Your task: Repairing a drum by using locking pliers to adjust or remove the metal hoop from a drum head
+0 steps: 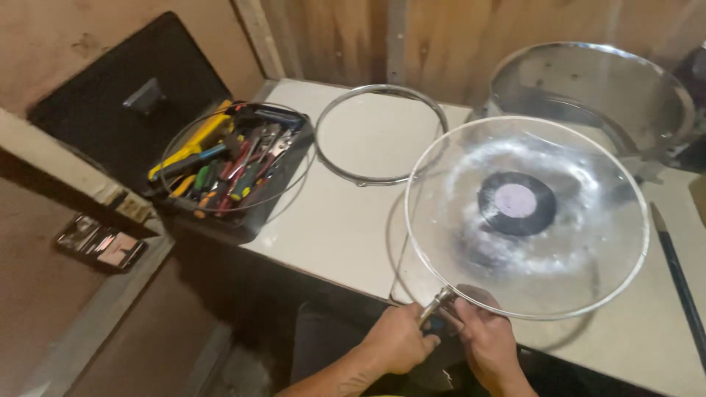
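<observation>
A clear round drumhead point(526, 217) with a metal rim and a dark dot at its centre is lifted and tilted over the white table point(331, 228). My right hand point(487, 344) grips its near rim. My left hand point(397, 340) is closed on a small metal tool point(435, 307) at the same spot on the rim, touching my right hand. A bare metal hoop point(382, 134) lies flat on the table behind. A shiny metal drum shell point(592, 92) stands at the back right, partly seen through the drumhead.
A black tray point(235, 165) full of several screwdrivers and pliers sits at the table's left edge, with a thin wire ring on it. A dark stick point(680, 283) lies on the right. A phone point(99, 242) rests on a ledge at the left. Wooden wall behind.
</observation>
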